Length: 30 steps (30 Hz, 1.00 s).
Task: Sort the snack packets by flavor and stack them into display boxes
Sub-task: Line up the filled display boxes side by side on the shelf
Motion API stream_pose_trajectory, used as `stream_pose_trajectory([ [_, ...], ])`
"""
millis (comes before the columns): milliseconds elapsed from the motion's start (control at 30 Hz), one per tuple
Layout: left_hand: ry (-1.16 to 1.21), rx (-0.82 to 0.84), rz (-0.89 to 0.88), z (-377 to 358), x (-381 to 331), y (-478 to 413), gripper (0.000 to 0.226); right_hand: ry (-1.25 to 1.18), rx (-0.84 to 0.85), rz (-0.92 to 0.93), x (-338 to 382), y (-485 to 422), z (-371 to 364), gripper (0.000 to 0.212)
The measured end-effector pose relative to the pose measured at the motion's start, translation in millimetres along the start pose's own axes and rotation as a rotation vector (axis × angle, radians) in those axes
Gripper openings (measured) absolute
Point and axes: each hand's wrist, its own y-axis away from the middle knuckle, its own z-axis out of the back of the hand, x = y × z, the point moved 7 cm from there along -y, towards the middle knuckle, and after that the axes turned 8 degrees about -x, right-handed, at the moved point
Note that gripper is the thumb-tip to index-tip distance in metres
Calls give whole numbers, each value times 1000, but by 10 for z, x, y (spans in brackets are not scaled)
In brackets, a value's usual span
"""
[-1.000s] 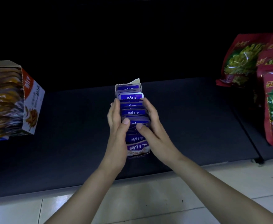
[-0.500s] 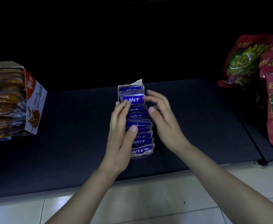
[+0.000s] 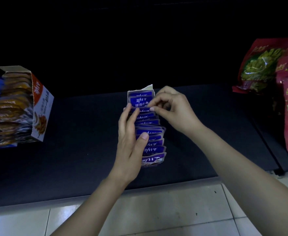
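On the dark shelf (image 3: 88, 150), the row of purple packets (image 3: 151, 130) is being steadied in its box (image 3: 149, 87) by the left hand (image 3: 131, 142), fingers straight along its left side, thumb resting on top. One packet (image 3: 139, 101) near the far end is being pinched between the curled fingertips of the right hand (image 3: 172, 108).

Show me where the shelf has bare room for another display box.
Two bare patches on the dark shelf: one between the orange box and the purple packets, another between those packets and the red bags. Crowded at both ends, and mid-shelf, where the left hand touches the row and the right hand pinches a packet.
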Motion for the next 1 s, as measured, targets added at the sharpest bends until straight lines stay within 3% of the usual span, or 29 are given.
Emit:
stream_pose_trajectory([
  [100,-66,13,-32,-10,-8,-10,69,-9,-8,71,31,40,-30,11],
  [200,-133,29,-39,-15,-8,-49,70,-37,-3,17,-56,84,-85,16],
  [333,-125,65,-14,-42,12,-102,69,-65,-148,-45,-79,107,31,32],
  [500,-112,86,6,-78,33,-167,72,-197,144,-240,-30,341,-276,55],
  [600,-80,105,42,-100,53,-193,73,-210,115,-280,26,359,-267,61],
  [700,118,85,162,-91,117,-175,83,-319,21,-369,21,418,-183,66],
  [800,384,46,321,-142,194,-140,83,-487,45,-509,-3,585,-303,68],
  [1000,456,28,304,-177,181,-189,70,-591,79,-549,-34,611,-406,68],
])
